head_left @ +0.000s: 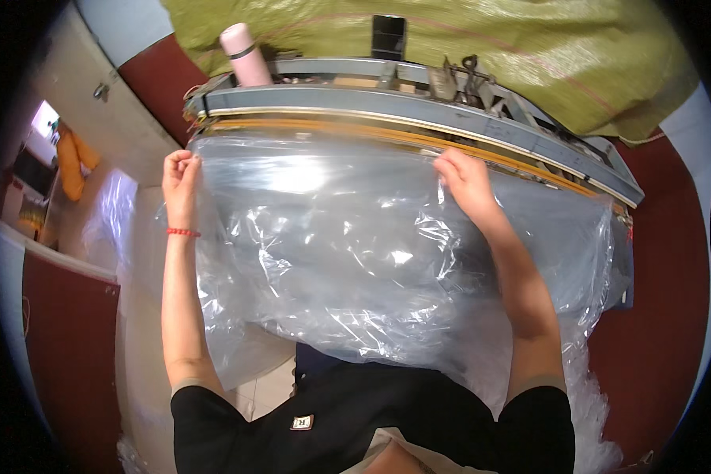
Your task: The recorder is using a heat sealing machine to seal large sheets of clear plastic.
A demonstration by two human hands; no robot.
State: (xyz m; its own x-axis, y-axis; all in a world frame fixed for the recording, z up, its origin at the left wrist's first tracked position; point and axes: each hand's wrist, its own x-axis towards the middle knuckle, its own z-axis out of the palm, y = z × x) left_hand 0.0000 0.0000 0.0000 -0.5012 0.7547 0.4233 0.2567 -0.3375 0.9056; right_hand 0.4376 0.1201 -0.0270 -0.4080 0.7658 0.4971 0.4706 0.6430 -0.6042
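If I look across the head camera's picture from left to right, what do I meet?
Door handle, the person's left hand, pink bottle, black phone, the person's right hand.

The shiny clear plastic film [340, 229] is partly hidden by the right forearm [525, 284]; the olive-green woven sheet [513, 47] is cut by the upper edge.

WALLS [652, 276]: light blue above dark red | DOOR [87, 67]: pale, left side, metal handle [100, 92] | FLOOR [267, 383]: pale tiles, lower left

Clear plastic film [340, 229]: glossy, wrinkled, spread wide alongside metal frame [308, 97].
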